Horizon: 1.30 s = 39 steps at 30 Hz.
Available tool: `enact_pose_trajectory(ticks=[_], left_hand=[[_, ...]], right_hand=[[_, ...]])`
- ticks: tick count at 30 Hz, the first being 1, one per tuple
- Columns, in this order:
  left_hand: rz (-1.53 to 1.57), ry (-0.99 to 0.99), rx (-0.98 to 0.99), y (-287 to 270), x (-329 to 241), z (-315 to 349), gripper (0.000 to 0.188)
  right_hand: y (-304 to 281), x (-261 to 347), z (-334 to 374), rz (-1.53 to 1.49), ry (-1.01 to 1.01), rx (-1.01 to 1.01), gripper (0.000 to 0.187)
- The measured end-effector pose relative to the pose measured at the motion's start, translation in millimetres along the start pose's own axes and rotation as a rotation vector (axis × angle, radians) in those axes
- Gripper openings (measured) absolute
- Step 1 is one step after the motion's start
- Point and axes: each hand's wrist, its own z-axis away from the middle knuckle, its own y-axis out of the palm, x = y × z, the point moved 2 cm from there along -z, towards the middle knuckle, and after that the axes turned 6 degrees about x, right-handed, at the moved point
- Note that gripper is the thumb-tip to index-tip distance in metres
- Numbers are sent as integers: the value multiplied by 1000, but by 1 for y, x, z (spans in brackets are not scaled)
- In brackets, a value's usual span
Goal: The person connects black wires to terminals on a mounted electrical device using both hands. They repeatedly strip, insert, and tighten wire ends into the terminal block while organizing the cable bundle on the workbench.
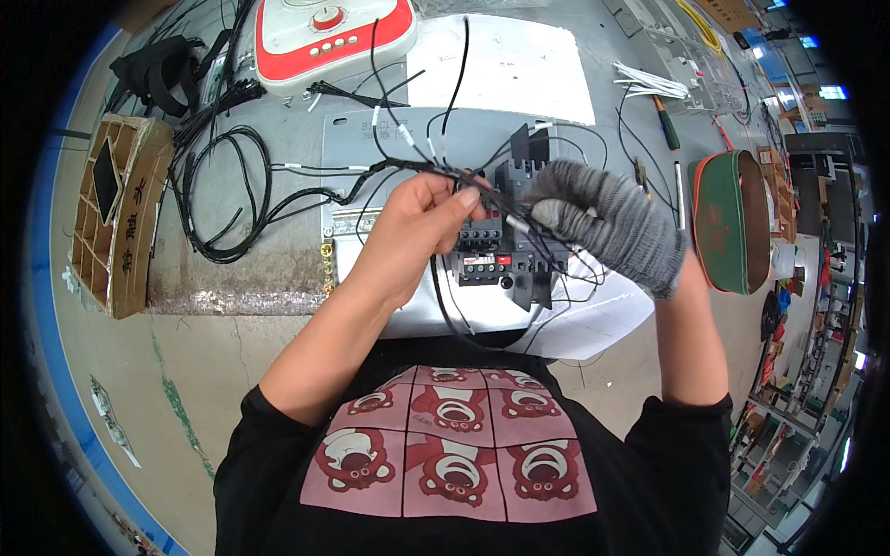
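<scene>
Above a grey metal mounting plate [345, 139], my bare left hand [422, 227] pinches a bundle of black wires [400, 165] between thumb and fingers. My right hand [607, 222], in a grey knit glove, has its fingers curled around the same bundle farther right. Loose wire ends with white marker sleeves fan out above and below both hands. Under them, partly hidden, several black electrical switching devices [480, 270] are mounted on the plate. A metal rail [350, 223] shows left of my left wrist. The bundle's other end runs left to a coil of black cable [225, 246].
At the left edge of the bench stands a divided cardboard box [159, 190]. A red-and-white device with a knob [336, 51] sits at the back, beside white paper [501, 65]. Rightward lie white cable ties [654, 82], a green-handled screwdriver [666, 122] and a green bin [712, 222].
</scene>
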Motion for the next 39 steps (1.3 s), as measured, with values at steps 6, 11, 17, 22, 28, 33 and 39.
enact_pose_trajectory(ticks=[6, 11, 17, 22, 28, 33, 39], left_hand=[[-21, -84, 51, -7, -10, -29, 22], [-172, -187, 30, -11, -20, -38, 25], [-663, -194, 98, -18, -30, -52, 33], [-1291, 188, 19, -24, -58, -49, 17], [-1481, 590, 181, -37, -36, -83, 14], [-1509, 507, 269, -40, -22, -98, 14], [-1435, 404, 298, -44, -7, -102, 15]], right_hand=[[-18, 31, -42, 583, -39, 80, 38], [-24, 4, -62, 227, 32, 140, 35], [-29, -14, -74, -334, 71, 281, 43], [-40, -31, -83, -60, 190, 271, 32], [-35, -45, -92, 359, 37, 180, 25], [-32, -33, -89, 740, -10, 5, 25], [-33, -14, -71, 797, -128, 92, 23]])
